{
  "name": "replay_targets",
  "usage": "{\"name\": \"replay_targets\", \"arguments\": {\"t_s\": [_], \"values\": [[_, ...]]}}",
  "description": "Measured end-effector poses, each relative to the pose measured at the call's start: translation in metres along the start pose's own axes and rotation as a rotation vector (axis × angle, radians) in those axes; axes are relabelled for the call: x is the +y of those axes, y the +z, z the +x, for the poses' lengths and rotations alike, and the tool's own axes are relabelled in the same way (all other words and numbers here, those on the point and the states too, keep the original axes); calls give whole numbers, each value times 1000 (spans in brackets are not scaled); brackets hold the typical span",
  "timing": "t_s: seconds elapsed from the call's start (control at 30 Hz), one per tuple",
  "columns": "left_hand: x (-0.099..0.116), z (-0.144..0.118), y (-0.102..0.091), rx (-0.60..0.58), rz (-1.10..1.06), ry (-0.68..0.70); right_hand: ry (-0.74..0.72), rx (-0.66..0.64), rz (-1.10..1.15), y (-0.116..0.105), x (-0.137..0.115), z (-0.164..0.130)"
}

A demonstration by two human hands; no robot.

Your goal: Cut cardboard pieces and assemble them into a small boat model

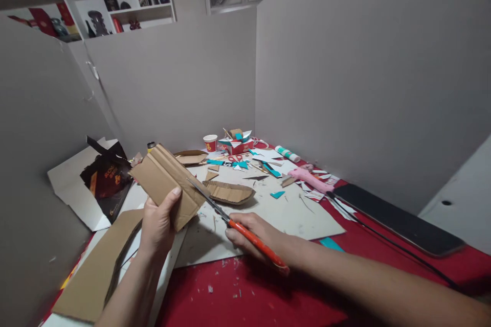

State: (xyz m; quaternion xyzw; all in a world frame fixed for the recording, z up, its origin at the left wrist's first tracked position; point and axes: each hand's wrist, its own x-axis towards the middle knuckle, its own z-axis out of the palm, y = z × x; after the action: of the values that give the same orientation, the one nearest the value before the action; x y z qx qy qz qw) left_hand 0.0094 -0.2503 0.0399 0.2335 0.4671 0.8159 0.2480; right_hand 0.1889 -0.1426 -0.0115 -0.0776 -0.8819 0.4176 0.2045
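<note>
My left hand [159,222] grips a folded piece of brown cardboard [161,176], thumb on its face, holding it tilted above the table. In my right hand [251,232] is a pair of scissors [257,242] with red-orange handles. Their blades reach up and left to the right part of the cardboard; how far they are parted cannot be made out. Behind the blades a curved cardboard piece [230,192] lies on a white board [284,214]. Close to my left forearm rests a larger curved cardboard sheet [95,265].
A red cloth [215,296] covers the table, with small scraps on it. Farther back stand a paper cup [210,143] and a red box [238,145] of scraps. At right lie a pink glue gun [312,181] with a cord and a long black object [399,219]. Grey partitions [184,82] enclose the table.
</note>
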Motion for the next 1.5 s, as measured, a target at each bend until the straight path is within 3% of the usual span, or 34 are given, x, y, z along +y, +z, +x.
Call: {"name": "replay_targets", "arguments": {"t_s": [0.3, 0.43, 0.6, 0.87, 1.07, 1.2, 1.37, 1.5], "values": [[16, 1, -2, -11, -31, 7, 44, -6, 236, 2, -8, -4], [20, 7, -3, 39, -42, 47, 67, -71, 162, 1, -9, -4], [18, 5, -2, 82, -25, 63, 3, -48, -74, -2, -8, -3], [19, 4, -2, 73, -49, -5, -20, -210, 96, -13, -23, -5], [18, 2, -1, 95, -32, 113, -26, -242, 93, -19, -26, -6], [21, 3, -2, 90, -82, -40, 28, -213, 105, -19, -27, -6], [28, 6, -2, 99, -109, -264, 37, -214, 294, -15, -24, -6], [31, 4, -2, 102, -88, -344, 1, -239, 391, -12, -22, -7]]}}
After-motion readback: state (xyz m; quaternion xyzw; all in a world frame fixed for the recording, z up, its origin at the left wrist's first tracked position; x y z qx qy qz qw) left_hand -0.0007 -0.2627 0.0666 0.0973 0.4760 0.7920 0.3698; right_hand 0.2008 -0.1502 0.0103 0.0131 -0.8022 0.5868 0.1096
